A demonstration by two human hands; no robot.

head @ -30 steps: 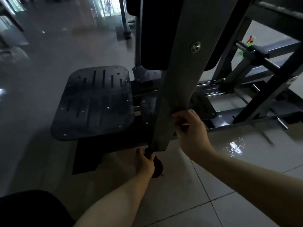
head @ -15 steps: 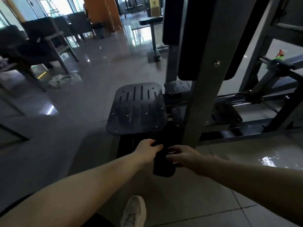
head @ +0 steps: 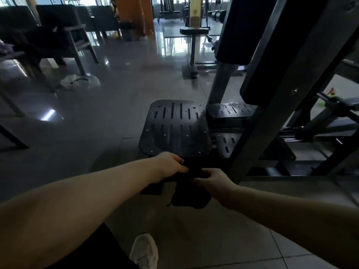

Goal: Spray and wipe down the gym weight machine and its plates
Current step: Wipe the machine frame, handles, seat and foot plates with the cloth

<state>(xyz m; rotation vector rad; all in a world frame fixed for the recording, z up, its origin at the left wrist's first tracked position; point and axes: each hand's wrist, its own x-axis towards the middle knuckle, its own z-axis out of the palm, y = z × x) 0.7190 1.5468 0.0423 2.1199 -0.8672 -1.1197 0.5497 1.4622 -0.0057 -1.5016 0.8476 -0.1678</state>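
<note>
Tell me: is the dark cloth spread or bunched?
Bunched: the left hand and right hand grip the cloth at its top; the rest hangs crumpled.

no readable text, labels, brands, numbers or signs anywhere in view

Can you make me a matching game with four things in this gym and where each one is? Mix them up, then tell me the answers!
Things:
1. dark wiping cloth
2. black slotted metal footplate
3. white sneaker
4. orange pillar

Places:
A. far back of the room
B. held by the left hand and right hand
C. on the tiled floor, bottom of the picture
D. just beyond the hands

Pairs: 1-B, 2-D, 3-C, 4-A
</note>
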